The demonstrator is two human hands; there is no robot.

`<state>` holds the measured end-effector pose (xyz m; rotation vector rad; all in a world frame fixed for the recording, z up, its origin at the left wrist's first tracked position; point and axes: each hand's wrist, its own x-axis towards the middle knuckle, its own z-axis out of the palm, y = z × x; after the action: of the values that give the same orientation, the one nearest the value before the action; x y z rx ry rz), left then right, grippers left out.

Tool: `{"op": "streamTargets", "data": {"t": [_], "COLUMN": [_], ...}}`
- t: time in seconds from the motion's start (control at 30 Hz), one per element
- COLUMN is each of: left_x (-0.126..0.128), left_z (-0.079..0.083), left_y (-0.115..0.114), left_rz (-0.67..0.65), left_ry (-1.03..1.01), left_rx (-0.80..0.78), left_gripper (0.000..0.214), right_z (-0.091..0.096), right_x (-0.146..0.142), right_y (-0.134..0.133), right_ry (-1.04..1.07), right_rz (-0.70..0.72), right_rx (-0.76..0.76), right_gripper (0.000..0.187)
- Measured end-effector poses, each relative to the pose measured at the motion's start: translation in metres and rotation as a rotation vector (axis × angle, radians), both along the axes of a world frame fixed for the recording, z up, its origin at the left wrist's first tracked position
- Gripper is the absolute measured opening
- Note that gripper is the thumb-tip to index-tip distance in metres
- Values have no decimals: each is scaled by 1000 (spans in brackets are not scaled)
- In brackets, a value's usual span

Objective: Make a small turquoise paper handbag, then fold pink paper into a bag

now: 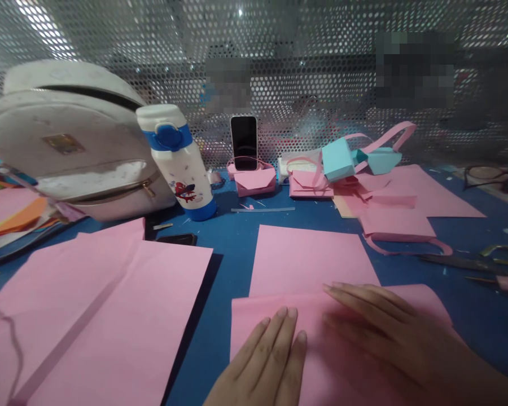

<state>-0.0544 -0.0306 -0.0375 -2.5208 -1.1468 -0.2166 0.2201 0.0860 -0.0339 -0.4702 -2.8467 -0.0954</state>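
Two bare hands lay flat on a pink paper sheet [309,259] at the near middle of the blue tabletop [228,237]. The sheet's long axis ran from 6 to 12 o'clock, and its near part was doubled over, the flap's edge crossing from 9 to 3 o'clock. The left hand [262,366] rested on the flap at 6 o'clock, its fingers [285,316] straight, close together and pointing to 12, gripping nothing. The right hand [389,332] came in from 4 o'clock, fingers stretched flat toward 10 o'clock, their tips touching the flap's edge; it was the nearer hand to that edge.

At 9 o'clock lay a second pink sheet [110,316]. A white and blue water bottle [182,163] at 11 o'clock bore a Spider-Man picture, with no legible wording. The backpack [68,141] beside it carried a gold plate too small to read. A dark-screened phone [244,142] stood at 12 o'clock, and scissors [461,262] lay at 3 o'clock.
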Motion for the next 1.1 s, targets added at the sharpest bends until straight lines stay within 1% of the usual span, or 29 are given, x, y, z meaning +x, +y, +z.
{"op": "streamTargets", "data": {"t": [0.23, 0.4, 0.53, 0.63, 0.73, 0.8, 0.9, 1.0, 1.1], "left_x": [0, 0, 0, 0, 1, 2, 4, 4, 2], "left_z": [-1, 0, 1, 1, 4, 7, 10, 9, 4], "left_y": [1, 3, 2, 2, 4, 5, 7, 6, 4], "left_rz": [7, 8, 13, 7, -6, -12, -11, -9, 2], "left_ry": [-5, -3, -27, -36, -28, -13, 15, 33, 7], "left_rx": [7, -5, -26, -23, -11, 5, 23, 19, 11], "left_gripper": [45, 47, 47, 46, 43, 42, 44, 44, 44], "right_z": [-5, 0, 4, 3, 0, -2, -4, -5, -4], "right_x": [2, -2, -3, -2, 1, 2, 1, 1, 2], "right_y": [5, 2, 0, -1, 0, 0, 2, 4, 4], "right_ry": [-17, 24, 71, 47, 23, 8, 11, 19, 8], "right_rz": [22, 5, -2, -12, -24, -14, -15, -20, -13], "right_rx": [-20, -53, -107, -119, -88, -74, -101, -115, -110], "right_gripper": [57, 55, 51, 57, 62, 63, 63, 63, 62]}}
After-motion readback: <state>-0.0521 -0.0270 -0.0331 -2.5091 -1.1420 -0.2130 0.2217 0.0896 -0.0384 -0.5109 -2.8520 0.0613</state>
